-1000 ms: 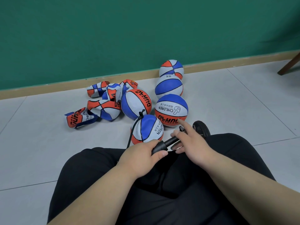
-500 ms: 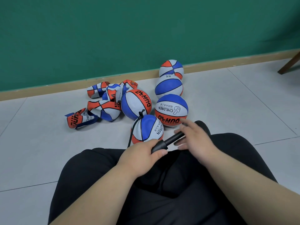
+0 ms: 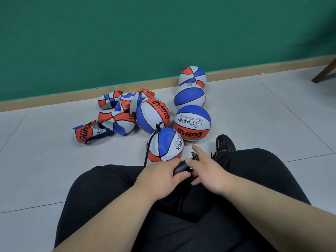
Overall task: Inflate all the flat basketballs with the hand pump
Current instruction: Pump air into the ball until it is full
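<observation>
black pump compressed; right hand nearer left hand

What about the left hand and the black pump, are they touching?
Touching. The head view shows the left hand with its fingers and thumb curled round the barrel of the black pump.

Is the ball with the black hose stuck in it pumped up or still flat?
Pumped up: the ball stands round, unlike the crumpled flat balls beside it. How firm, cannot tell.
</observation>
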